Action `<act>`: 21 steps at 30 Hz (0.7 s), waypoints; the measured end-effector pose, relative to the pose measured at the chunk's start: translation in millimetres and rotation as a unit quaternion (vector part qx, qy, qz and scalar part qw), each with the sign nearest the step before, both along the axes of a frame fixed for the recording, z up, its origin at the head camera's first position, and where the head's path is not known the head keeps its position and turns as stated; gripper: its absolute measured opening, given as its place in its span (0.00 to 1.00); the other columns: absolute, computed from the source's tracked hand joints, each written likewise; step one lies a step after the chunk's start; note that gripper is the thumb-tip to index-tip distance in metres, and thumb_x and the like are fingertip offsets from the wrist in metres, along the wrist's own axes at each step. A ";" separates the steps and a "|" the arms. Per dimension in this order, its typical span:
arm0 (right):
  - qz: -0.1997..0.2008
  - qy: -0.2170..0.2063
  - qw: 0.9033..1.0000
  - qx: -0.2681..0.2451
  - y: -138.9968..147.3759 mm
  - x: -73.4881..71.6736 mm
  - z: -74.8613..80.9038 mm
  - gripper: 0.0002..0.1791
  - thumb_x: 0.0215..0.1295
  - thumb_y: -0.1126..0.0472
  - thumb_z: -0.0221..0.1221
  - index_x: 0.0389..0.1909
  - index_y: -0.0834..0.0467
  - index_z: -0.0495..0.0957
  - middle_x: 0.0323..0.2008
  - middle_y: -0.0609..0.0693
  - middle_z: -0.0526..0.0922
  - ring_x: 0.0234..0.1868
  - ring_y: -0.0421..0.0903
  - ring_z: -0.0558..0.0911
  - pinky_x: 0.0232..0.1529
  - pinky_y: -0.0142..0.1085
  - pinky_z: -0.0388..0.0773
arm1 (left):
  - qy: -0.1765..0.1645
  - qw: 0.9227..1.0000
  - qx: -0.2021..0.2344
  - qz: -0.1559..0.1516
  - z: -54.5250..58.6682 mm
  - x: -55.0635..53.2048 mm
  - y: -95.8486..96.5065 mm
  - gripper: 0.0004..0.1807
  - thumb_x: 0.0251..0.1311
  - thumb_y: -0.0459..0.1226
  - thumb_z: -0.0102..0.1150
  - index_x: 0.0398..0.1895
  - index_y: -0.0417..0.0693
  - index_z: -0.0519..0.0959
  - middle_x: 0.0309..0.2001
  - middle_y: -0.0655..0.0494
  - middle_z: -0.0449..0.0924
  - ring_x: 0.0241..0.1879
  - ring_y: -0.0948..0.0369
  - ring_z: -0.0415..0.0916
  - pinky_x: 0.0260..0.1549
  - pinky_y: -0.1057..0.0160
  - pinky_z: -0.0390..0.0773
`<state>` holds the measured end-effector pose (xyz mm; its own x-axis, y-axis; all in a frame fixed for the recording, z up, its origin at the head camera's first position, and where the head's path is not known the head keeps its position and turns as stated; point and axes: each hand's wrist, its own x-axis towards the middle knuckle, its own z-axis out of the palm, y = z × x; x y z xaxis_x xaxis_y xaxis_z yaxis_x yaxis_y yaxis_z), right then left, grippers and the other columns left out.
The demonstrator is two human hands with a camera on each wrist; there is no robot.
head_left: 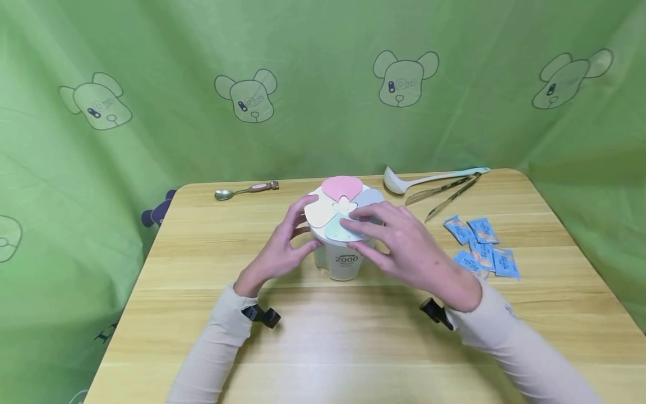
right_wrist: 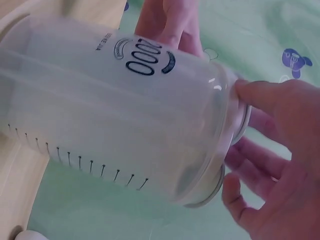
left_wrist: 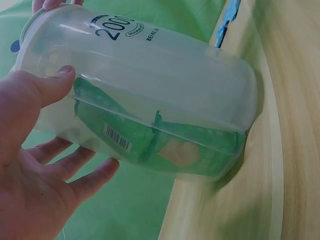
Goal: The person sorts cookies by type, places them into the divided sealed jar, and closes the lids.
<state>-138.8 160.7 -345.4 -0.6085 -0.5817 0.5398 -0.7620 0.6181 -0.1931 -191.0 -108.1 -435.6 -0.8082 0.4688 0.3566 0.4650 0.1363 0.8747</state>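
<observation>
A translucent storage canister (head_left: 345, 266) marked 2000 stands upright mid-table, topped by a round lid (head_left: 342, 187) with pastel petal-shaped flaps. My left hand (head_left: 282, 247) holds its upper left side, with the thumb at the front below the rim and fingers round the side. On the right, my right hand (head_left: 409, 244) grips the lid, fingertips over the blue-green and grey-blue petals and thumb at the front rim. Through the wall, the left wrist view shows green packets (left_wrist: 112, 122) inside one section. Measuring marks run along the canister wall (right_wrist: 95, 160) in the right wrist view.
Behind to the left lies a spoon (head_left: 247, 191) with a brown handle. A white ladle (head_left: 396, 182) and metal tongs (head_left: 439, 193) lie at the back right. Several blue packets (head_left: 483, 255) are spread right of my right hand. A green curtain (head_left: 323, 112) hangs behind the table.
</observation>
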 end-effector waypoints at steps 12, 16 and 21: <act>0.033 0.025 0.999 -0.001 6.5 -11.0 1.1 0.23 0.61 0.58 0.78 0.58 0.55 0.90 0.55 0.56 0.92 0.55 0.56 0.89 0.48 0.48 0.83 | 0.006 1.000 0.001 0.000 0.5 -1.4 1.0 0.51 0.66 0.23 0.69 0.87 0.55 0.53 0.86 0.46 0.58 0.76 0.41 0.73 0.74 0.47 0.81; 0.026 0.009 0.999 -0.023 6.4 -15.8 4.2 0.21 0.64 0.63 0.76 0.58 0.56 0.90 0.53 0.56 0.92 0.54 0.56 0.89 0.48 0.50 0.83 | 0.007 1.000 0.004 0.001 0.1 -2.3 1.4 0.51 0.66 0.24 0.69 0.87 0.55 0.53 0.86 0.46 0.58 0.76 0.40 0.72 0.74 0.46 0.81; 0.028 -0.046 0.997 -0.059 5.3 -26.4 12.8 0.15 0.68 0.67 0.73 0.54 0.57 0.92 0.49 0.55 0.94 0.51 0.55 0.91 0.52 0.55 0.87 | 0.003 1.000 0.008 -0.003 -2.5 -2.2 1.8 0.51 0.67 0.24 0.69 0.87 0.55 0.53 0.87 0.46 0.57 0.77 0.40 0.72 0.74 0.44 0.81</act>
<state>-165.2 166.0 -332.6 -0.6270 -0.5517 0.5500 -0.7704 0.5439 -0.3327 -193.3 -106.3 -438.1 -0.8030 0.4676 0.3696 0.4719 0.1199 0.8735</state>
